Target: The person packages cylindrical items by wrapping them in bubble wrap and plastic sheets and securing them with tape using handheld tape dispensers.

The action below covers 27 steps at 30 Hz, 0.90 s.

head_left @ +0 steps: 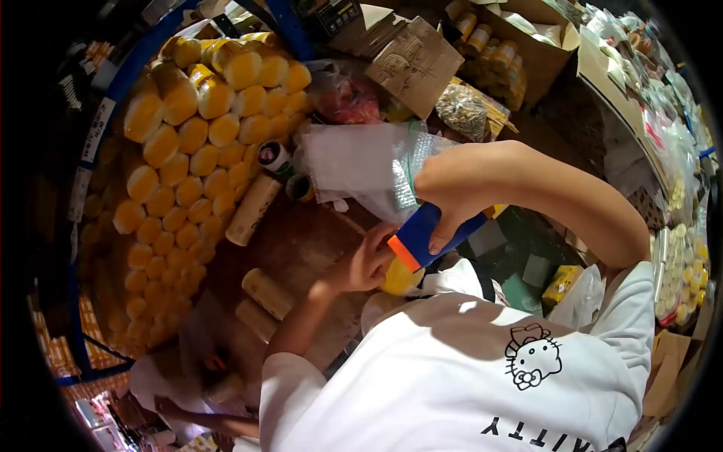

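Observation:
My right hand (452,207) is wrapped round a blue box-like thing with an orange end (444,235), its thumb lying along the near side. Close to the orange end is my left hand (363,264), its fingers bent and partly hidden; what they hold, if anything, I cannot make out. A rounded yellow thing (404,279) shows just under the fingers and the blue thing. Beyond both hands lie a clear flat plastic bag (354,162) and bubble wrap (410,169), partly covered by my right forearm.
Several yellow-wrapped rolls (203,162) are stacked at the left behind a blue rack frame (71,301). Tan cylinders (252,209) and a dark jar (275,157) stand on the brown surface. Cardboard (416,64) lies at the back. Another person's arm (203,418) shows at lower left.

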Each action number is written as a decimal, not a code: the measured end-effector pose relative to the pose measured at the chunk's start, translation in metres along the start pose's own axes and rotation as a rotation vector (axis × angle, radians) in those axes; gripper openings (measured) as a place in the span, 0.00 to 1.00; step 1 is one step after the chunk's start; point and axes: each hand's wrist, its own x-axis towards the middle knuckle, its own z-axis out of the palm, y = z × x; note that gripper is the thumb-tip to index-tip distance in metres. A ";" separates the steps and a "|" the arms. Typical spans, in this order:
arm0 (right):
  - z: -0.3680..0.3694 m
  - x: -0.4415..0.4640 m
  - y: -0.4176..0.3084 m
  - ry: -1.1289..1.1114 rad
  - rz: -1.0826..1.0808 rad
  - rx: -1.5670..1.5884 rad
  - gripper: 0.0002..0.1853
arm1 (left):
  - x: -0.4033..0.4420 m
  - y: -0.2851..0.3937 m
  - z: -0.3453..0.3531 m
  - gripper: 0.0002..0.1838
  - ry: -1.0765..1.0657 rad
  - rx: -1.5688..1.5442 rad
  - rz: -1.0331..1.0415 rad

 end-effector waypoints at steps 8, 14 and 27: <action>0.012 -0.004 0.010 0.017 0.097 0.039 0.31 | -0.015 -0.037 0.015 0.22 -0.090 -0.507 -0.070; 0.026 0.011 0.035 0.002 0.095 0.007 0.31 | -0.007 -0.012 0.018 0.22 0.042 -0.180 -0.011; 0.018 0.059 0.054 0.047 -0.117 -0.358 0.30 | -0.021 -0.011 0.046 0.22 0.323 -0.131 -0.197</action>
